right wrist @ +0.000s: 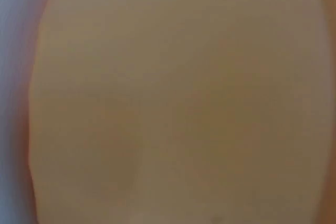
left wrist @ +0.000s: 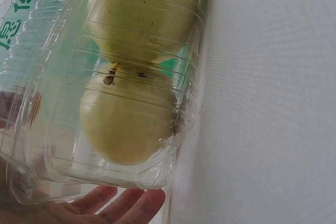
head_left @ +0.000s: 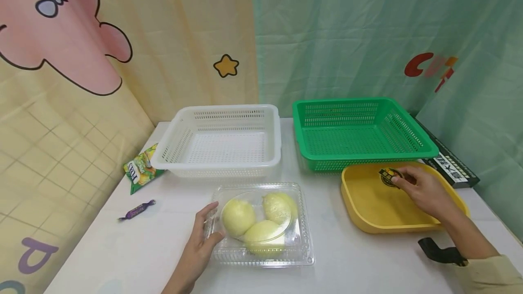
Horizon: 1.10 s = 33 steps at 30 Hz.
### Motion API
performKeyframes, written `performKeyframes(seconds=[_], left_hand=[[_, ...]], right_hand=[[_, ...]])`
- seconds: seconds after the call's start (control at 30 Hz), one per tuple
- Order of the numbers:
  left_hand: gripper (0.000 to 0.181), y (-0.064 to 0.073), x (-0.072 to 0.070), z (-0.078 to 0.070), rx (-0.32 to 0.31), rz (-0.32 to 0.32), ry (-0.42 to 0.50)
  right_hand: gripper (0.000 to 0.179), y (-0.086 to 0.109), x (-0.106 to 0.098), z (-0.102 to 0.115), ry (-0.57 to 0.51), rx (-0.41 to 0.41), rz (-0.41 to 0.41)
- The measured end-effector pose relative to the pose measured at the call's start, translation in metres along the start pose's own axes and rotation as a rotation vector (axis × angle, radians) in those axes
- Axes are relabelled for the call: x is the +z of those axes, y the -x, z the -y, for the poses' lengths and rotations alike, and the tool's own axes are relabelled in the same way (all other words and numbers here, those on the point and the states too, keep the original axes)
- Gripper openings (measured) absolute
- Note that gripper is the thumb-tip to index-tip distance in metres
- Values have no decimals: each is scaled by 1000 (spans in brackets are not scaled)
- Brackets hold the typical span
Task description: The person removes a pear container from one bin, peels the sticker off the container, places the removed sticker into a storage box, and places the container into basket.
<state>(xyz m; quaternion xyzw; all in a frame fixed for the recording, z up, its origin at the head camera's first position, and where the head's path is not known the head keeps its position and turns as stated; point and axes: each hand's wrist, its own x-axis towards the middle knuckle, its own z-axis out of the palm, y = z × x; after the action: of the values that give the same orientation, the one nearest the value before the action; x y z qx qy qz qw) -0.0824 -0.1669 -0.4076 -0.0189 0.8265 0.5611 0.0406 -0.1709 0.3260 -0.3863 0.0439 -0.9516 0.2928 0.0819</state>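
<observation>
On the white tabletop [head_left: 367,262], the left hand [head_left: 198,244] rests against the left side of a clear plastic clamshell box [head_left: 302,248] holding three pale yellow round fruits [head_left: 238,217]; its thumb lies along the box's left edge and its fingers are nearly straight, pressing rather than clutching. From the left wrist view the fingertips [left wrist: 126,205] show under the box's ribbed corner [left wrist: 173,150], with bare white table running along the box's right side. The box sits near the front of the table, just in front of a white perforated plastic basket [head_left: 222,167] and apart from it by a narrow strip of table. The right hand [head_left: 426,192] reaches into a shallow yellow plastic tray [head_left: 367,203] and pinches a small dark wrapped item with yellow print [head_left: 390,177] near the tray's far rim, fingers curled round it; the right wrist view is only a yellow blur. A green perforated plastic basket [head_left: 359,153] stands just behind the tray, its front wall close to the tray's far edge. A black box with white lettering [head_left: 451,167] lies along the right table edge. A green snack packet [head_left: 140,169] and a purple wrapped sweet [head_left: 136,210] lie near the left edge, with open table between them and the clamshell
</observation>
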Motion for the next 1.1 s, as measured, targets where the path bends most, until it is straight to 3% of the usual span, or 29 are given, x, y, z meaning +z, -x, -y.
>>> performKeyframes(seconds=[0.33, 0.77, 1.1], left_hand=[[61, 0, 0, 0, -5, -4, 5], [61, 0, 0, 0, -3, -4, 5], [61, 0, 0, 1, 5, -1, 10]], right_hand=[[30, 1, -2, -15, 30, -12, 17], [20, -5, 3, -27, -7, -31, 223], [12, -6, 10, -32, 15, -81, 279]])
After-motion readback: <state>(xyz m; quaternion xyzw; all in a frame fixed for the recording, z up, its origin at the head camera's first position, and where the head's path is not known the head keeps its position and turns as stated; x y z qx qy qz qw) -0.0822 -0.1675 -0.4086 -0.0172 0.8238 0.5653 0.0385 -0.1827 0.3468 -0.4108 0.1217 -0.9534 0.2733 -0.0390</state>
